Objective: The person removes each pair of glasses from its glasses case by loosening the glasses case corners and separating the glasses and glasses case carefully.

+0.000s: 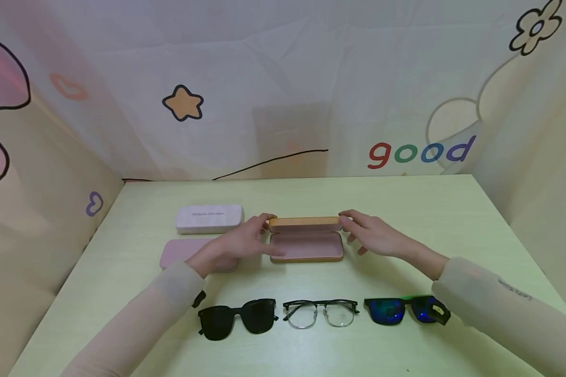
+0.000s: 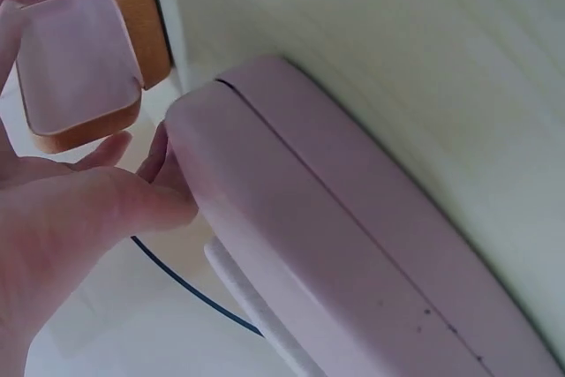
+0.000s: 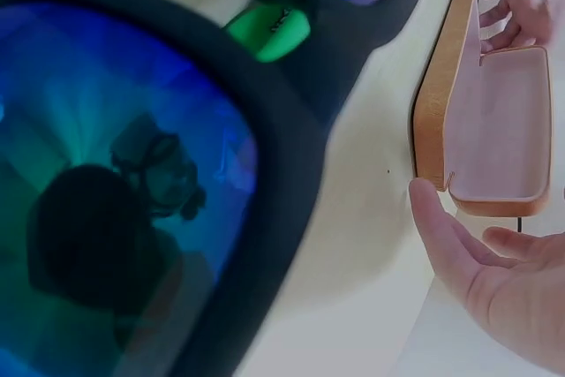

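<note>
A wood-coloured glasses case (image 1: pixel 306 247) with a pink lining stands open in the middle of the table, its lid (image 1: pixel 304 225) raised at the back. At its left end is my left hand (image 1: pixel 240 242), thumb stretched over the front part and fingers by the lid's left corner. My right hand (image 1: pixel 376 234) touches the lid's right corner with its fingertips, the other fingers loosely bent beside the case. The right wrist view shows one right-hand digit against the lid's corner and nothing gripped in the palm. Nothing lies inside the case (image 3: pixel 508 121).
Left of the open case are a white glasses case (image 1: pixel 209 220) with print and a lilac case (image 1: pixel 181 252), partly behind my left hand. In front lie black sunglasses (image 1: pixel 217 322), clear glasses (image 1: pixel 327 302) and blue-mirrored sunglasses (image 1: pixel 387 312), close to my right sleeve.
</note>
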{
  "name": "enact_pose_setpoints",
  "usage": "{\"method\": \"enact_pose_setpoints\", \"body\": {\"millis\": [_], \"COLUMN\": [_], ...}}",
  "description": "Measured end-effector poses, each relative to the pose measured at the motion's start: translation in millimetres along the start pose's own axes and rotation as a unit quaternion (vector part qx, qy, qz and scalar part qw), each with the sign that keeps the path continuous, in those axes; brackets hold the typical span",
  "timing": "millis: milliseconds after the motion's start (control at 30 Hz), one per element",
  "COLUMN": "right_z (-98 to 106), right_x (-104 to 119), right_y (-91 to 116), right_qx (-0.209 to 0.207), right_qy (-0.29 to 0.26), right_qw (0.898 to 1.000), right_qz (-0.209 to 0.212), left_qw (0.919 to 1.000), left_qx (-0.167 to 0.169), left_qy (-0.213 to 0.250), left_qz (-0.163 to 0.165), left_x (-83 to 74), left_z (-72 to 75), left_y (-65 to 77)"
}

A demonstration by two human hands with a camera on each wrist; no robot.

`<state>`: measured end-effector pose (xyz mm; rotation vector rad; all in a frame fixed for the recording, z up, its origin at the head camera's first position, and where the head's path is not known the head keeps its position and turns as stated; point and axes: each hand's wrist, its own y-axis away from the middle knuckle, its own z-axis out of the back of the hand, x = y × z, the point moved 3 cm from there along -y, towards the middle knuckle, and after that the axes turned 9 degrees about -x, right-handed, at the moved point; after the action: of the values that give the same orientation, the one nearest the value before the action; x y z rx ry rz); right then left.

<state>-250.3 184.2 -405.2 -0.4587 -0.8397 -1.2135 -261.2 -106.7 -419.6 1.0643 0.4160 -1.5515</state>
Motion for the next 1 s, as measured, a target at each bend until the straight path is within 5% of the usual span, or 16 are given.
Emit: {"method": "enact_pose_setpoints", "body": {"millis": [200, 333, 433, 1000], "right_z": [-5, -8, -9, -12], "right_x": [-3, -5, -6, -4], "right_y": [-3, -4, -5, -7], "right_qx": [0.006, 0.005, 0.006, 0.041], "right_qy": [-0.029, -0.042, -0.057, -0.172], "right_qw": [1.0, 0.999, 0.998, 0.983], "right_qz": [-0.008, -0.016, -0.02, -0.049], "left_qw": [0.9998, 0.9986, 0.9976, 0.9972], "left_qx": [0.008, 0.013, 0.017, 0.03], "left_qy": [-0.018, 0.05, 0.067, 0.064], "left_qz": [-0.007, 0.016, 0.005, -0.027], "left_x": [-4.6, -3.9, -4.0, -5.1], "left_z": [2.8, 0.8, -0.4, -1.9], "left_y": [0.4, 3.3, 3.8, 2.0]}}
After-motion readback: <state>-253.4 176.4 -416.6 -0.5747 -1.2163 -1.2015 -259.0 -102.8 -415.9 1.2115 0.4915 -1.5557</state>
